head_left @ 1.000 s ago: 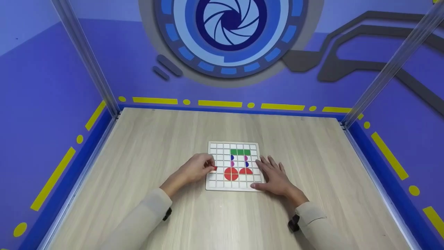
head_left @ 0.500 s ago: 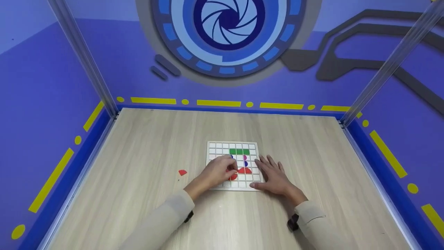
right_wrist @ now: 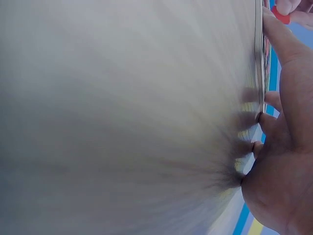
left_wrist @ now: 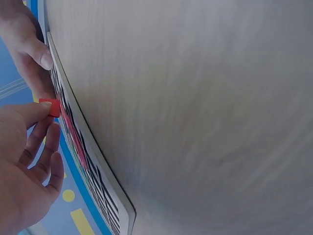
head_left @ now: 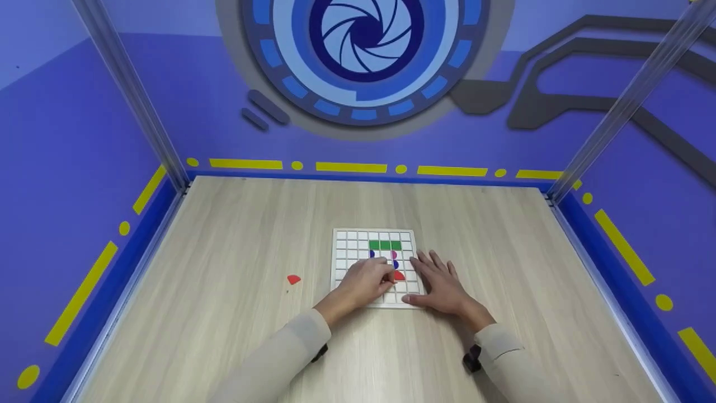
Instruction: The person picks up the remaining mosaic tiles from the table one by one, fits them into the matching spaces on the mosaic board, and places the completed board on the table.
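Note:
My left hand pinches a small red quarter-circle tile between thumb and fingertips, over the lower middle of a white grid board. Spread along the board's right edge, my right hand rests with straight fingers, its thumb at the lower right. Set in the grid are green squares, blue and pink half-round pieces beneath them, and a red piece just right of my left fingertips. The left hand covers the red circle seen before. In the right wrist view the held tile shows at the top corner.
One loose red quarter-circle piece lies on the wooden table, left of the board, with a tiny dark speck near it. Blue and purple panels enclose the table at the back and both sides.
My left hand has moved right from the board's left edge to its lower middle, carrying the red tile. The loose red piece on the table came into view. The right hand stays put.

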The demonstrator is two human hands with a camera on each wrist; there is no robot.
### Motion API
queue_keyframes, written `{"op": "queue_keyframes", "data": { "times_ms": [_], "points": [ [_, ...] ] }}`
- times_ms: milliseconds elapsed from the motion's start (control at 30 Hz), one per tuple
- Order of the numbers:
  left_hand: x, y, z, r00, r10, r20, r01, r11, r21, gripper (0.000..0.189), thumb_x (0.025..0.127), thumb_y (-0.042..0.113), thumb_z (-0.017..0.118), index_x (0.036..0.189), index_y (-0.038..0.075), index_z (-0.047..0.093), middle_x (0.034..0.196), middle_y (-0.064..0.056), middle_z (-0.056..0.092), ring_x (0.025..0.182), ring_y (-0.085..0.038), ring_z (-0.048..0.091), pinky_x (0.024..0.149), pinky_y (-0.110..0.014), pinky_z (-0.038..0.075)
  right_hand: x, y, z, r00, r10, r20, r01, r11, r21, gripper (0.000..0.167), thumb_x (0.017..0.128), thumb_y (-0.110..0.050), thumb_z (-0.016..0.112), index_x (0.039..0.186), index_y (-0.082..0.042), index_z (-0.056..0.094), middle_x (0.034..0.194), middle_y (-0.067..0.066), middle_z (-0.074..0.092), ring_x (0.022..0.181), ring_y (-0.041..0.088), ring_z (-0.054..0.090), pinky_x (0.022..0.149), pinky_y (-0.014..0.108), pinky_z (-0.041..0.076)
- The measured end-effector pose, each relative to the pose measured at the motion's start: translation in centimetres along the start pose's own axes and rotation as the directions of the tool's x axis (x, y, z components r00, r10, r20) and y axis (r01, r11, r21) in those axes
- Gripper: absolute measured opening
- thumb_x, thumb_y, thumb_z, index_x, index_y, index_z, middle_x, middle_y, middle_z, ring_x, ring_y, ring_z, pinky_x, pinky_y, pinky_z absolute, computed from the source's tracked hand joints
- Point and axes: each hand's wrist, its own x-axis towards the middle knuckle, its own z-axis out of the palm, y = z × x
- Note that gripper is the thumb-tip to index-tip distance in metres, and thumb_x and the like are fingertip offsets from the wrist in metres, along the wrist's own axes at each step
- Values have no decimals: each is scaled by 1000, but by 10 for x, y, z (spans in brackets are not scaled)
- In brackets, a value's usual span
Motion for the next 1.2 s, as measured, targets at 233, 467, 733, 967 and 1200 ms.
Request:
{"op": "queue_keyframes", "data": {
  "times_ms": [233,467,733,967,1200],
  "points": [
    [-2,-1,0,999,-3,44,4,999,-33,6,95,21,81,91,22,77,90,10,63,82,-8,57,78,-30,51,0,0,1,1000,2,-2,-2,1000,-2,107,84,-75,73,166,-17,36,175,11,21,162,39,6,123,71,0],
    [-3,-3,-6,991,-26,131,43,991,-123,7,96,26,81,96,19,80,97,8,65,88,-9,58,81,-31,50,0,0,-1,1000,-4,1,4,1000,3,108,84,-76,72,166,-17,35,175,10,20,162,39,5,123,71,0],
    [-1,-3,-7,986,-26,165,46,992,-119,18,92,28,85,104,16,79,99,5,66,90,-11,59,82,-30,52,2,1,1,1000,-9,-10,9,1000,-3,106,85,-74,73,166,-16,36,175,10,21,162,40,7,122,71,1],
    [0,-5,-6,982,-38,183,52,996,-74,17,93,31,84,102,18,79,99,6,65,92,-12,58,83,-31,51,0,-1,0,1000,-6,-14,6,1000,15,107,85,-73,74,166,-16,36,175,11,21,162,40,7,122,71,0],
    [3,-8,-4,981,-41,190,54,996,-68,15,93,31,83,101,18,80,96,7,63,89,-11,57,82,-29,51,0,-1,-1,1000,-7,-11,7,1000,27,107,85,-73,74,166,-15,36,175,12,21,162,40,6,122,72,0]
  ]
}}
